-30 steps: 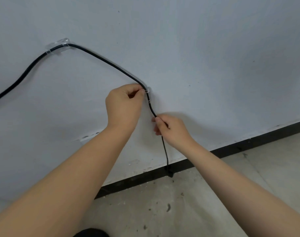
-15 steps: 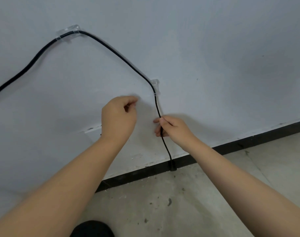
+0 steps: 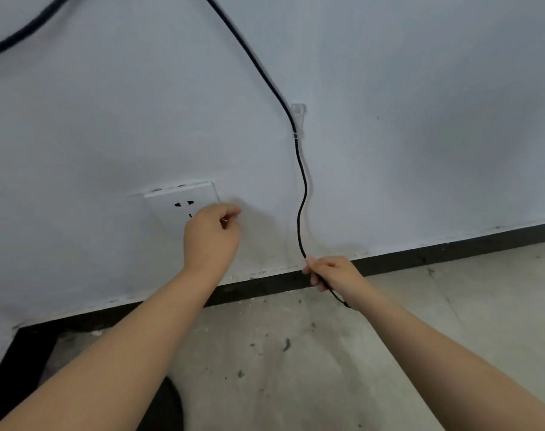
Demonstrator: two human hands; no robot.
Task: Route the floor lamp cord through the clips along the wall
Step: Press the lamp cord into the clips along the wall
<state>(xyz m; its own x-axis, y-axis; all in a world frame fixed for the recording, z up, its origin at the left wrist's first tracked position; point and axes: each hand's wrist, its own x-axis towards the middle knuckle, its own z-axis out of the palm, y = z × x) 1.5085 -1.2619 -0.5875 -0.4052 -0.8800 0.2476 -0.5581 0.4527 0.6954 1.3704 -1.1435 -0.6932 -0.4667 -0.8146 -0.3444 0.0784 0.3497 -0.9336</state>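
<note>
A black lamp cord [image 3: 301, 188] runs down the pale wall from the top of the view and passes through a clear plastic clip [image 3: 298, 121] stuck to the wall. Below the clip the cord hangs in a loose wave down to my right hand [image 3: 333, 273], which grips it near the baseboard; the cord's end pokes out below the hand. My left hand [image 3: 211, 236] hovers in front of the wall outlet, fingers curled, pinching something small and pale that I cannot identify. A second stretch of cord [image 3: 22, 29] crosses the top left corner.
A white wall outlet [image 3: 177, 200] sits low on the wall, partly behind my left hand. A black baseboard [image 3: 451, 255] runs along the wall's foot above a stained concrete floor [image 3: 296, 353]. A dark object [image 3: 168, 405] lies at the bottom edge.
The view dropped, so the upper clip left the frame and the outlet came into view. My right hand slid down the cord to the baseboard. My left hand lowered to the outlet.
</note>
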